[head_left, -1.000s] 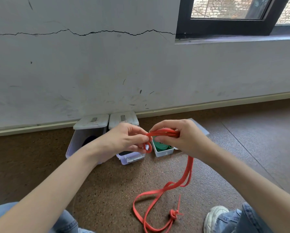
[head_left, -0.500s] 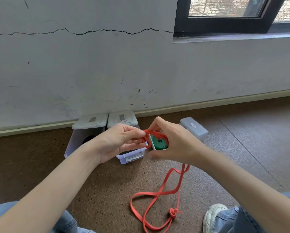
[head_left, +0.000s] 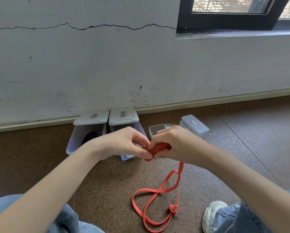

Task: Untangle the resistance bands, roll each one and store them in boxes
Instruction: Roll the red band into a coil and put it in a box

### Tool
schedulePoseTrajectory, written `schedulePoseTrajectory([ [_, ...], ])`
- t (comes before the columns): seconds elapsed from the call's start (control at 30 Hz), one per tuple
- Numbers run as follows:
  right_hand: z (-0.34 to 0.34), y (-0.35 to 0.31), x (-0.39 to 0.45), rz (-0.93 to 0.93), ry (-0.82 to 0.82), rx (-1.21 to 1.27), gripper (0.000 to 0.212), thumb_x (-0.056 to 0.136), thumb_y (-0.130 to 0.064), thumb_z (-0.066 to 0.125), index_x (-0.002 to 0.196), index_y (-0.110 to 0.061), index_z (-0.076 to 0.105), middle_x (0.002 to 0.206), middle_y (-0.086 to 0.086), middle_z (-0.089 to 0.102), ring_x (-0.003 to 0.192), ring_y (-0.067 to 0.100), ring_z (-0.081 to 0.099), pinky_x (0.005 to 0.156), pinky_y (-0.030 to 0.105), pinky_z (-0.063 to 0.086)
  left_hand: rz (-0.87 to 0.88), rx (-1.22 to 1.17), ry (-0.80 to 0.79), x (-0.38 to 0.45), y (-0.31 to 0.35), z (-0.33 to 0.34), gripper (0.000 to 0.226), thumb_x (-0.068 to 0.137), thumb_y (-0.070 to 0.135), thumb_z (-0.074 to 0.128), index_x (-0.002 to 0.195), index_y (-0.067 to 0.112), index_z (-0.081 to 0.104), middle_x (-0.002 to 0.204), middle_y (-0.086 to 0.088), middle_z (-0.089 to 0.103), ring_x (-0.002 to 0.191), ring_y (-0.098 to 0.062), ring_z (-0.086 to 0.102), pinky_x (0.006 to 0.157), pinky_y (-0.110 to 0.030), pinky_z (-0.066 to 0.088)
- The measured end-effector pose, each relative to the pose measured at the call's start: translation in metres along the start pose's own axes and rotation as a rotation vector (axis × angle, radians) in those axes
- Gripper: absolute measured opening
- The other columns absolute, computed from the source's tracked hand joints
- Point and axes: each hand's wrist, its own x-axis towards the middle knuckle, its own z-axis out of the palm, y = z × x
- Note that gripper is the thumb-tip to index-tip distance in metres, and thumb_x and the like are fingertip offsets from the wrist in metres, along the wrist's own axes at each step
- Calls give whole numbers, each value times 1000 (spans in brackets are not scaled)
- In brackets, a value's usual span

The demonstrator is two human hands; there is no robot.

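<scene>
- On a brown floor (head_left: 107,185) by a cracked wall, both hands roll a red band (head_left: 157,192).
- Left hand (head_left: 124,145) pinches the coil; right hand (head_left: 176,143) grips it.
- Next, likely: wind the knotted tail in.

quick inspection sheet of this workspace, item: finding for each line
surface: brown speckled floor, person seated on it
job's things: red band, one end being rolled at the hands, the rest trailing loose with a knot; two tall boxes by the wall; small open box with something green inside; closed box to its right
clutter: nothing seen
grippers: left hand and right hand both pinch the red roll
cables: nothing seen
surroundings: cracked grey wall, dark window frame, white shoe, jeans
</scene>
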Motion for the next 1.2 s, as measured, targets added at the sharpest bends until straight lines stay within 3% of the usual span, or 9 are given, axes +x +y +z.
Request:
schedulePoseTrajectory([
  [0.13,1,3,-2,18,43,28,18,79,-21,73,97,-21,71,85,-5,70,72,3,60,67,25,52,46,19,39,3,-2,4,6,79,19,73,84,21,75,75,7,71,70,-1,62,68,-13,46],
  [0.37,-11,-2,1,259,376,910,33,66,-20,75,86,-10,51,74,8,73,63,24,70,59,29,58,257,-518,254,1,2,-11,25,66,29,73,88,18,76,91,-3,74,88,-10,68,77,-17,53],
  [0.47,4,-12,6,298,436,1005,36,70,-15,74,88,-2,44,79,12,74,69,24,72,61,28,58,288,-697,288,7,0,-2,23,65,24,72,84,13,77,89,-6,74,83,-11,69,72,-16,53],
  [0.67,14,-8,0,381,460,816,24,76,-7,74,85,-7,51,73,8,72,66,21,70,61,37,59,178,-539,343,14,-10,10,20,66,24,75,86,19,74,90,-4,74,88,-13,70,72,-17,53],
  [0.8,12,-5,-2,173,323,141,16,83,-11,65,97,-19,67,79,2,69,70,19,61,66,39,50,127,39,405,13,-9,6,17,70,17,80,80,23,67,79,3,72,76,-6,68,74,-21,52],
  [0.9,11,-5,-1,85,172,-54,26,91,-15,55,113,-24,67,95,3,66,86,16,60,77,33,48,134,341,466,12,-7,13,18,66,29,83,69,29,65,71,9,70,66,3,62,65,-14,48],
  [0.97,7,-5,0,115,227,81,26,88,-11,60,110,-22,69,95,3,69,86,15,63,78,29,50,119,237,461,6,-3,10,19,63,29,84,72,22,68,75,3,72,74,-7,67,72,-23,50],
  [1.07,-6,-4,0,235,420,749,22,75,-11,73,96,-18,69,85,4,72,79,16,68,75,27,56,178,-224,426,-4,6,-4,27,56,30,79,77,16,72,85,-8,74,87,-24,69,86,-32,52],
  [1.2,-2,-10,-2,240,506,1071,30,64,-27,75,84,-16,55,84,11,73,78,27,71,73,38,58,239,-578,494,-1,12,-5,21,51,29,78,69,18,75,82,-6,74,82,-16,68,84,-26,53],
])
